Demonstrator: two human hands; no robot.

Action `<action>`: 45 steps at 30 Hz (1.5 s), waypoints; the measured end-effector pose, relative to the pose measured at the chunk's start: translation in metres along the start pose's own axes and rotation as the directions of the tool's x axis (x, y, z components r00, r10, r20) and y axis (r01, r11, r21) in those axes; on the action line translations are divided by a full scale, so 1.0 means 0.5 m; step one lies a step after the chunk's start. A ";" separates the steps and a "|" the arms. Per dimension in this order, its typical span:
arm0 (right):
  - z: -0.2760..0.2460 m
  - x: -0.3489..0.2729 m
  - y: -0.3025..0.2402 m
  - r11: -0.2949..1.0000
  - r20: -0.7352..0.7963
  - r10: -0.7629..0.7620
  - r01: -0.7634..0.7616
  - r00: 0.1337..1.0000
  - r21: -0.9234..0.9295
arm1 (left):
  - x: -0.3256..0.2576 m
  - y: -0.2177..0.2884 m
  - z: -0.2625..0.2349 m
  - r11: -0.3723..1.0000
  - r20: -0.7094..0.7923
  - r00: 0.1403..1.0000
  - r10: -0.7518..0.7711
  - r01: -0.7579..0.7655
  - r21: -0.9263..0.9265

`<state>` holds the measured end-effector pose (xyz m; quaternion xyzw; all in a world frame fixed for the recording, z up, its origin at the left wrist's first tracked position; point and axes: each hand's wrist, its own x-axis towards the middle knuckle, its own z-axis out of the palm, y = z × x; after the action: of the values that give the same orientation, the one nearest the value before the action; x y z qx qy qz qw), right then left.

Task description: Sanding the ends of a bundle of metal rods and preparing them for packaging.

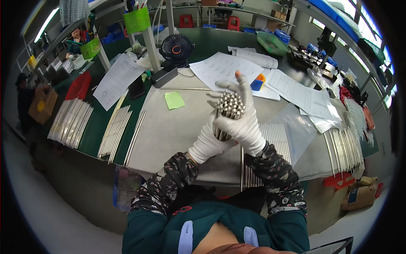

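Over the middle of the worktable, a thick bundle of shiny metal rods (230,106) stands with its round ends tilted up toward me. My left hand (210,142), in a white glove, is closed around the bundle's lower part. My right hand (244,122), gloved too, cups the upper part from the right. Its thumb crosses the front, while several fingers stretch up and behind the rod ends; one fingertip is bare. The rods' lower ends are hidden by my hands. Beneath my right forearm, a row of thin rods (275,137) lies side by side on the grey table surface (169,131).
More rods lie at the left, some in a plastic-wrapped bundle (72,122), others in a loose group (115,133). Another rod group (344,150) is at the right edge. Paper sheets (226,70), a black fan (176,48) and a green sticky note (174,100) lie beyond my hands.
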<state>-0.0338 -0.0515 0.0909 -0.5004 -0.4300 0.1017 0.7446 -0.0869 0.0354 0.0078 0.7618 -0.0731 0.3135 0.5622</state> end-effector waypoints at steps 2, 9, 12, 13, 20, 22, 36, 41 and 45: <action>-0.007 -0.024 0.029 0.995 0.036 0.086 -0.084 0.996 -0.052 | 0.006 -0.038 0.014 0.897 0.078 0.975 0.209 -0.222 0.381; -0.017 -0.020 0.002 0.991 0.114 0.050 -0.035 0.992 -0.128 | 0.004 0.001 0.010 0.933 0.017 0.987 0.163 -0.159 0.323; -0.013 -0.016 0.028 0.984 0.175 0.173 -0.180 0.969 0.022 | 0.001 -0.018 0.007 0.943 -0.021 0.978 0.205 -0.192 0.273; -0.015 -0.012 0.033 0.984 0.179 0.170 -0.177 0.969 0.022 | 0.007 -0.019 0.008 0.949 -0.081 0.964 0.253 -0.232 0.212; -0.022 -0.003 0.038 0.976 0.173 0.216 -0.212 0.961 -0.043 | 0.005 -0.019 -0.004 0.786 0.103 0.934 0.343 -0.345 0.512; -0.032 0.004 0.041 0.966 0.232 0.242 -0.212 0.942 -0.148 | 0.017 -0.015 -0.004 0.890 0.018 0.967 0.255 -0.242 0.387; -0.183 0.017 0.157 0.112 0.167 0.640 0.124 0.751 -0.986 | 0.040 0.027 -0.008 0.973 -0.160 0.984 -0.074 0.036 -0.229; -0.218 0.077 0.059 0.807 -0.067 0.103 -0.123 0.992 -0.577 | 0.046 0.030 -0.006 0.973 -0.123 0.988 -0.094 0.065 -0.221; -0.074 0.069 -0.130 0.562 0.466 -0.222 0.504 0.856 -0.657 | 0.046 0.006 -0.019 0.976 -0.262 0.943 0.207 -0.179 0.126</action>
<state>-0.0035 -0.0872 0.1588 -0.6390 -0.6452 -0.1637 0.3855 -0.0737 0.0483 0.0246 0.7276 -0.0534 0.4724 0.4945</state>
